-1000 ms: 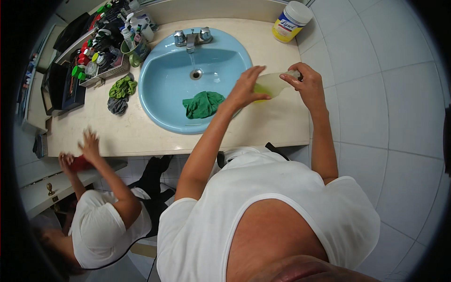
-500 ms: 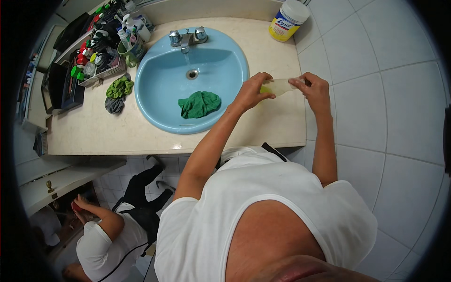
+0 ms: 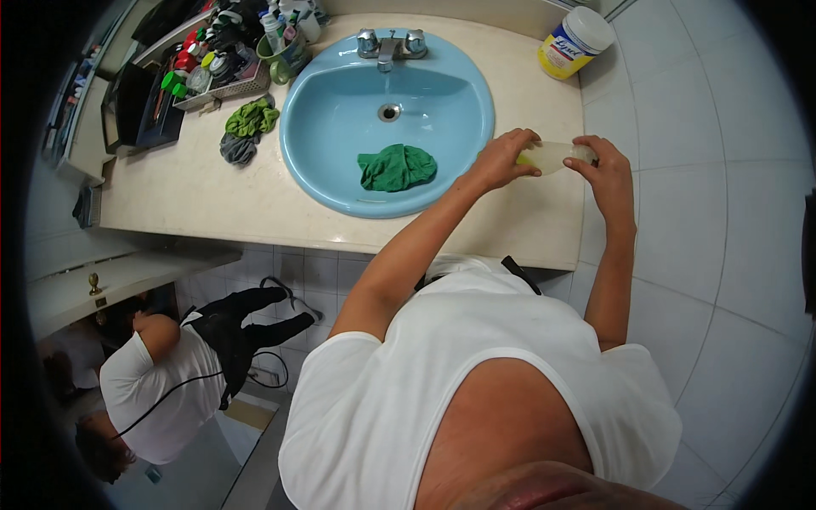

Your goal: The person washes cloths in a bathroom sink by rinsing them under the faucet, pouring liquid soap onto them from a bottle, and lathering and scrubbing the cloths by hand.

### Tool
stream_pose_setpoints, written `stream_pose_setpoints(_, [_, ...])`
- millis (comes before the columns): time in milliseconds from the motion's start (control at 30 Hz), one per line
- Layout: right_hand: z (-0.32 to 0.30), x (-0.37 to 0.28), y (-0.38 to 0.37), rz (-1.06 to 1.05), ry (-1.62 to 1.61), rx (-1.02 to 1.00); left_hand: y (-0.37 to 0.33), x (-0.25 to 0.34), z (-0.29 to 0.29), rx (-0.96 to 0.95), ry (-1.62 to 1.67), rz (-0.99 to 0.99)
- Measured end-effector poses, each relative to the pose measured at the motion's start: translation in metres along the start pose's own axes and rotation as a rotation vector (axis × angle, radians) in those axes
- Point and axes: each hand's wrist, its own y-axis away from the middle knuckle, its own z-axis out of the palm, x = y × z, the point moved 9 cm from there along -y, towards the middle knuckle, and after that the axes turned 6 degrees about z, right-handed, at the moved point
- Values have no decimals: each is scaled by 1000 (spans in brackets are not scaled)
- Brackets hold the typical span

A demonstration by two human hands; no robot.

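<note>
A translucent pale bottle (image 3: pixel 552 156) with some yellow-green liquid at one end lies sideways between my hands, over the counter just right of the sink. My left hand (image 3: pixel 501 161) is closed around its left end, where the liquid shows. My right hand (image 3: pixel 610 177) grips the other end, thumb and fingers around the clear cap or neck. A damp-looking green cloth (image 3: pixel 396 168) lies crumpled in the front of the blue sink (image 3: pixel 306 161). A thin stream of water seems to fall from the faucet (image 3: pixel 386 56).
On the counter (image 3: pixel 204 191), left of the sink, are green and grey cloths (image 3: pixel 247 127), a green mug (image 3: pixel 280 68) and a basket (image 3: pixel 225 92) of toiletries. A yellow-labelled white tub (image 3: pixel 576 44) stands at back right. Another person (image 3: pixel 174 391) is at lower left, near a door.
The view has shifted, so the sink and counter sit further right. My right-hand fingers have changed from a pinch to a wider grip on the bottle's end. The other person leans further away.
</note>
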Motion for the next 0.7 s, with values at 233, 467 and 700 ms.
stream_pose_setpoints(233, [-3, 0, 3, -33, -77, 124, -1, 3, 3, 16, 11, -40])
stream_pose_setpoints(467, [-1, 16, -6, 4, -246, 95, -6, 0, 2, 61, -70, -84])
stream_pose_setpoints(700, [-14, 27, -7, -63, -360, 252, -9, -3, 1, 50, -82, -94])
